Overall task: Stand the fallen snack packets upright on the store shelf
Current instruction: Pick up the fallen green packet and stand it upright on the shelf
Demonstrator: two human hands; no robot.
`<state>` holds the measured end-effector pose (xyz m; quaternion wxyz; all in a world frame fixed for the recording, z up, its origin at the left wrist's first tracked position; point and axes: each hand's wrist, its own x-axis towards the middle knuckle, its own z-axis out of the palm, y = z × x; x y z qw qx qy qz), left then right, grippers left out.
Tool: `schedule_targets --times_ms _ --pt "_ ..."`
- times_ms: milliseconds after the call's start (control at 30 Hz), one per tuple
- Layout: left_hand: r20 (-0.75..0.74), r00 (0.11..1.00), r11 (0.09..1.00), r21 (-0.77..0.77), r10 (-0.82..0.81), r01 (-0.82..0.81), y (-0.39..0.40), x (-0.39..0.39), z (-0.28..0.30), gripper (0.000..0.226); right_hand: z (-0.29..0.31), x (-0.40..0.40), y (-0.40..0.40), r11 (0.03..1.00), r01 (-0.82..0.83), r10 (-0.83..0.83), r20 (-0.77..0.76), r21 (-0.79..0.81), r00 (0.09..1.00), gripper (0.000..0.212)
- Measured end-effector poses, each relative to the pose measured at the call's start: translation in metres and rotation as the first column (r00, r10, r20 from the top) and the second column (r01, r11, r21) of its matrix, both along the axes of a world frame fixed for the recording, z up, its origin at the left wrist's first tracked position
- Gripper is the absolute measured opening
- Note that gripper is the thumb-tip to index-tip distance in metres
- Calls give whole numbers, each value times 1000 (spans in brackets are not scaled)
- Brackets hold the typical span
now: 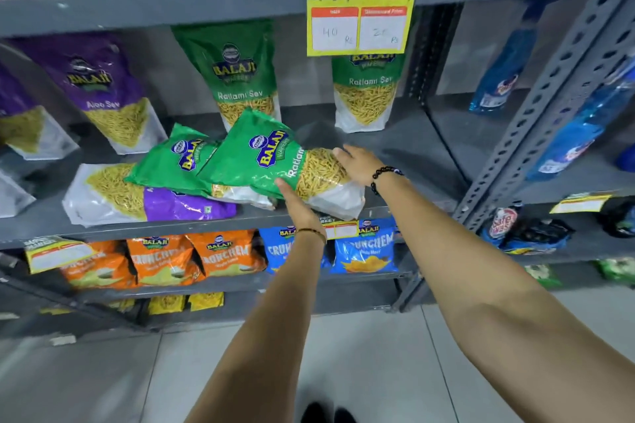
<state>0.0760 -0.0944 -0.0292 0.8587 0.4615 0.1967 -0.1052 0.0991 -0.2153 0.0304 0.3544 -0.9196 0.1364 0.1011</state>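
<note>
Both hands are on the same green packet (275, 161), which lies tilted on the grey shelf (405, 148) with its top pointing up and to the left and its clear bottom end hanging near the shelf's front edge. The left hand (297, 206) comes up from below, palm cupped against the packet's lower side, with the thumb pressed on the green face just beside the window of yellow sev. The right hand (357, 163) lies flat and open over the clear bottom end, fingers spread across the yellow sticks and palm down. So the packet is clasped between the two hands, one under and one over, neither curled into a fist.

Both arms are stretched forward, nearly straight, from the bottom of the view. The left wrist wears a thin band, and the right wrist wears a bracelet of dark beads (383, 177).

A second green packet (178, 161) lies fallen just to the left, partly under the held one, and both rest across a purple packet (137, 196) lying flat on its side along the front of the shelf. Behind them, more packets stand upright against the back: a purple one (103, 93) to the left, a green one (237, 72) in the middle and another green one (366, 93) under a hanging price tag (359, 10).
</note>
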Motion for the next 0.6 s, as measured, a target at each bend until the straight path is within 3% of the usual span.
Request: schedule_targets --times_ms 167,267,433,500,533,600 --pt "-57 998 996 -91 11 -16 -1 -5 15 95 -8 6 -5 994 87 -83 57 -71 995 55" --pt "-91 996 998 -64 19 -25 3 -8 29 81 -11 -2 -13 988 156 -157 99 21 983 49" --pt "-61 998 999 42 -25 28 18 3 28 66 -12 -20 -23 903 238 -305 143 358 941 49" --pt "-40 991 988 78 -127 130 27 16 9 101 -10 -27 -22 819 219 -327 118 530 938 46" --pt "-25 981 977 97 -190 192 30 24 -6 110 -9 -31 -20 754 196 -317 86 627 944 53" --pt "13 959 952 124 -284 280 34 28 -17 104 -13 -34 -22 617 161 -282 25 770 959 87"
